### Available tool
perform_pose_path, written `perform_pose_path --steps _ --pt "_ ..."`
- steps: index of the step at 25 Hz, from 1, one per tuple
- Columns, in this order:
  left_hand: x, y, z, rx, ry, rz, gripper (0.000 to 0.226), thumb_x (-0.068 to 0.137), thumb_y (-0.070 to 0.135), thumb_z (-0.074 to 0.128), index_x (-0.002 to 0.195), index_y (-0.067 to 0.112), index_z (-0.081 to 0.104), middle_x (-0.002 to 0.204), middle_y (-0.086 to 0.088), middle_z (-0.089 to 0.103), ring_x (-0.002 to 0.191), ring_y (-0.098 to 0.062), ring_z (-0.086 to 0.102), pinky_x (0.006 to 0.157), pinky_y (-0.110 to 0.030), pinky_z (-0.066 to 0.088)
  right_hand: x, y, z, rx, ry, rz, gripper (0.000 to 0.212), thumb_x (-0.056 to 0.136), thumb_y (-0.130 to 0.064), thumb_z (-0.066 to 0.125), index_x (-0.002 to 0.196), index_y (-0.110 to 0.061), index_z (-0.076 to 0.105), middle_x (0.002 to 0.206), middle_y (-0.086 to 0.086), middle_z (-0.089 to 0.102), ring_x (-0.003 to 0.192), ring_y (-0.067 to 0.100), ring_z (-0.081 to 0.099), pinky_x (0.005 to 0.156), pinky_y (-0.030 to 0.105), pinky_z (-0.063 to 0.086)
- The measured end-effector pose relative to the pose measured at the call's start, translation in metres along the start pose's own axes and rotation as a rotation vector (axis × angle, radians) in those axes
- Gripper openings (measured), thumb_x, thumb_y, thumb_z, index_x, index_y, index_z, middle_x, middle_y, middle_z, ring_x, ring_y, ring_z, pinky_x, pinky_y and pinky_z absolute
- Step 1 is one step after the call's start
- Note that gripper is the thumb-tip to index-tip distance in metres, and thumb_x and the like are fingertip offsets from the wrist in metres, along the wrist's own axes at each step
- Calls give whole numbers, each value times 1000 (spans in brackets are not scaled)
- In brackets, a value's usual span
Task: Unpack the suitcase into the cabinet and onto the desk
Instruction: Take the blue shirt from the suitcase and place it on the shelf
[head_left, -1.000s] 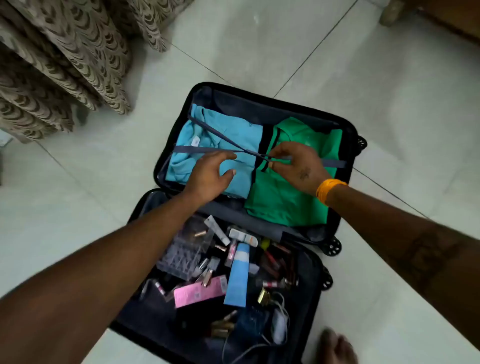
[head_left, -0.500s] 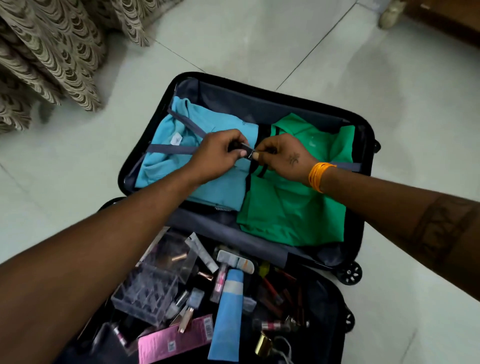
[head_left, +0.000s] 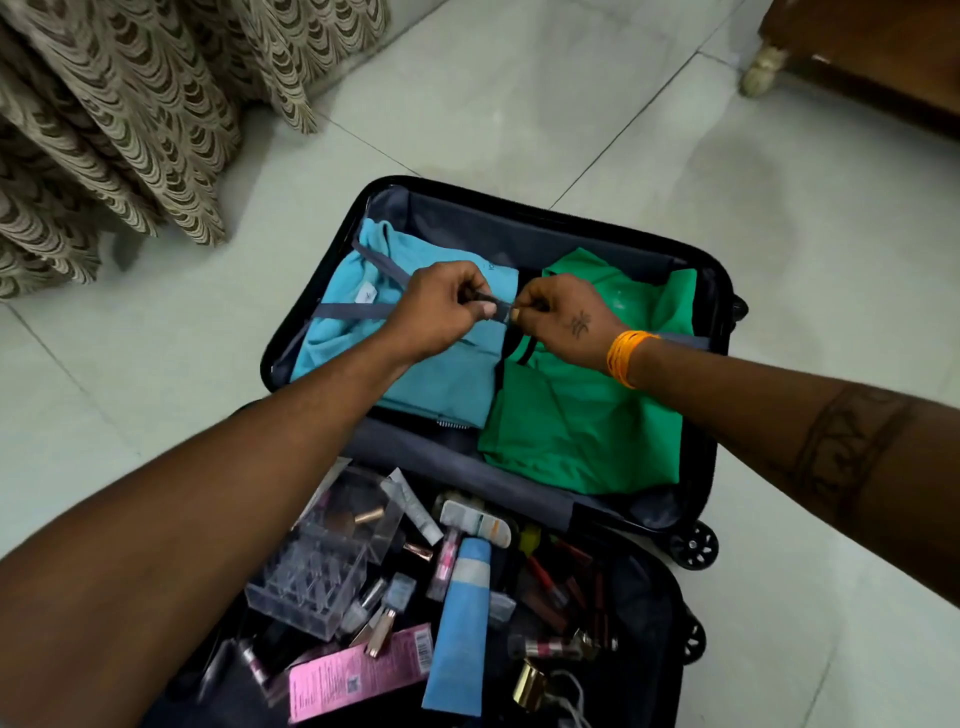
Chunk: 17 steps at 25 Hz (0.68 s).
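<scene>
The strap buckle (head_left: 496, 307) is sitting at the middle of the far half of the open suitcase (head_left: 712, 291), where the grey elastic straps (head_left: 353, 310) are crossing over the clothes. Both hands are working on it: the left hand (head_left: 441, 312) is pinching the dark left part of the clasp between thumb and curled fingers, and the right hand (head_left: 563, 322) is pinching the right part the same way. I cannot tell whether the clasp is already parting.

The buckle is looking like small, hard plastic, probably needing a firm squeeze at its sides; the straps are looking stretchy and likely to spring back once freed.

Under the straps, the folded blue garment (head_left: 426, 374) is lying on the left and the folded green garment (head_left: 587, 426) on the right, touching along the centre. Both are looking soft, light and floppy, so each will probably be best lifted with a hand slid beneath the fold to keep it from falling open.

In the near half, cosmetics are lying loose: a blue tube (head_left: 462, 623), a pink box (head_left: 358, 675) and a clear plastic organizer (head_left: 322, 577), which is seeming rigid and brittle. The suitcase is resting on the tiled floor (head_left: 519, 104), near a patterned curtain (head_left: 130, 114).
</scene>
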<state>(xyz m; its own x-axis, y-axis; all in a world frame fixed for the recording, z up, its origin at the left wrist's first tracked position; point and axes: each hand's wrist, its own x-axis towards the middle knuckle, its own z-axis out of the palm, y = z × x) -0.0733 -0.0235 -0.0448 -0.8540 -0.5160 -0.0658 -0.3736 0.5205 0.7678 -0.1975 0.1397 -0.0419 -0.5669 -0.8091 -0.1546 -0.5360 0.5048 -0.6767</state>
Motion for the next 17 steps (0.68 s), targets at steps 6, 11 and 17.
perform_pose_path --steps 6,11,17 --pt "-5 -29 -67 161 38 6 11 86 12 80 93 12 72 93 2 75 89 -13 70 87 -27 55 -22 38 -34 -187 -115 103 33 80 -47 67 74 -15 71 70 -2 67 73 21 65 66 35 51" --pt "-17 -27 -57 381 253 177 21 85 22 76 102 12 70 103 -3 71 102 -23 60 89 -24 40 -7 25 -33 -269 -70 24 35 73 -55 57 76 -22 69 74 -7 68 73 21 65 67 36 55" --pt "-46 14 18 -515 578 -645 7 82 15 70 86 20 71 86 4 73 92 -23 72 83 -28 56 36 -11 -18 -144 -69 -59 19 88 -37 72 86 -19 74 81 -4 71 80 20 67 72 34 51"
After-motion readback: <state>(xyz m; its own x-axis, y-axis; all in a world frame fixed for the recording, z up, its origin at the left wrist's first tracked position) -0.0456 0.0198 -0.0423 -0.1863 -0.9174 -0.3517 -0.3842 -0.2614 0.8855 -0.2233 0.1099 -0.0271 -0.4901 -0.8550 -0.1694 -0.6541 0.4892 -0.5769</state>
